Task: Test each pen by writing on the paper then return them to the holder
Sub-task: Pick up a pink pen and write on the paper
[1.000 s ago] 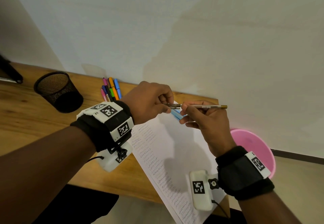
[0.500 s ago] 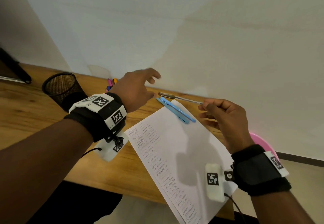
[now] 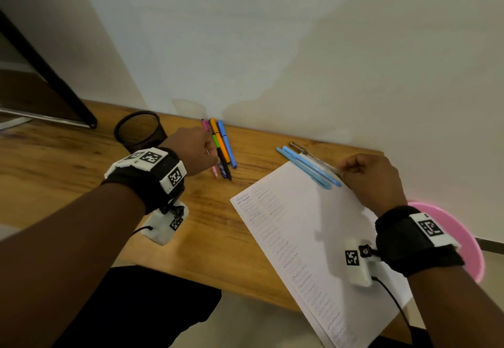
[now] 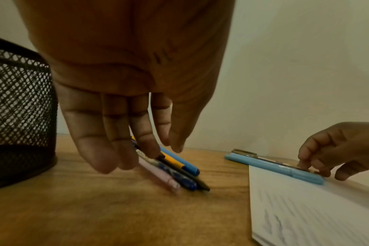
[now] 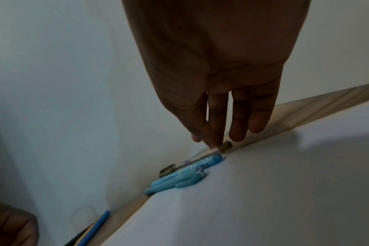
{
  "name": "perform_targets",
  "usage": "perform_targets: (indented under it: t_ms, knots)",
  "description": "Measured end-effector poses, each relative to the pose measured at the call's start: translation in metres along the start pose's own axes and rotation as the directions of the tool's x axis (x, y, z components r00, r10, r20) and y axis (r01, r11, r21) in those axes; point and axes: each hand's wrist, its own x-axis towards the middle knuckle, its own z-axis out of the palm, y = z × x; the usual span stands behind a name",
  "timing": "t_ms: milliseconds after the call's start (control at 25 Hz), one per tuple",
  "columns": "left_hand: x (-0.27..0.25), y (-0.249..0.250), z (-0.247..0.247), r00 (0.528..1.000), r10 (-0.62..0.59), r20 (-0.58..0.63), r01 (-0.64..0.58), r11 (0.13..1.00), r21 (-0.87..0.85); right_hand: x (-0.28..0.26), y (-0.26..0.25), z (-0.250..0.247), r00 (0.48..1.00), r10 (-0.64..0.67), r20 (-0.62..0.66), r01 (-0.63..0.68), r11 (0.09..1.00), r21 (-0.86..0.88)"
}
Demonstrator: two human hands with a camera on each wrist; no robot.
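A clear pen with gold ends lies on the desk behind two light blue pens at the paper's top corner. My right hand pinches its near end with thumb and forefinger; the right wrist view shows the right hand beside the gold tip. My left hand hangs over a bundle of coloured pens near the wall. In the left wrist view the left hand has straight fingers, one touching the coloured pens. The black mesh holder stands to the left.
The wooden desk meets a white wall at the back. A pink basin sits below the desk's right end. A black slanted bar crosses the far left. The paper overhangs the desk's front edge.
Both hands held the clear pen in the air; the left let go and moved left onto the coloured pens. The right lowered the clear pen onto the desk beside the blue pens.
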Motion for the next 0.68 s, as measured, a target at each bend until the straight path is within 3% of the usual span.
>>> perform_targets:
  t_ms: [120, 240, 400, 600, 680]
  knots:
    - [0.000, -0.009, 0.012, 0.998, -0.047, 0.038, 0.048, 0.999, -0.010, 0.001, -0.002, 0.003, 0.999, 0.020, 0.026, -0.020, 1.000, -0.002]
    - [-0.001, -0.012, 0.020, 0.997, -0.021, 0.071, 0.020, 1.000, 0.006, -0.001, -0.007, 0.001, 1.000, -0.010, -0.002, 0.010, 1.000, 0.009]
    - [0.002, -0.015, 0.025, 0.999, -0.024, 0.044, 0.024, 1.000, 0.008, -0.006, -0.016, -0.003, 0.999, -0.032, -0.035, 0.034, 0.999, 0.033]
    - [0.002, -0.023, 0.023, 0.976, -0.204, 0.077, 0.197, 0.977, 0.083, -0.011, -0.024, -0.007, 0.997, -0.051, -0.054, 0.054, 0.997, 0.052]
    - [-0.002, -0.023, 0.012, 0.959, -0.271, 0.086, 0.271, 0.963, 0.006, -0.015, -0.028, -0.009, 0.995, -0.078, -0.068, 0.082, 0.994, 0.068]
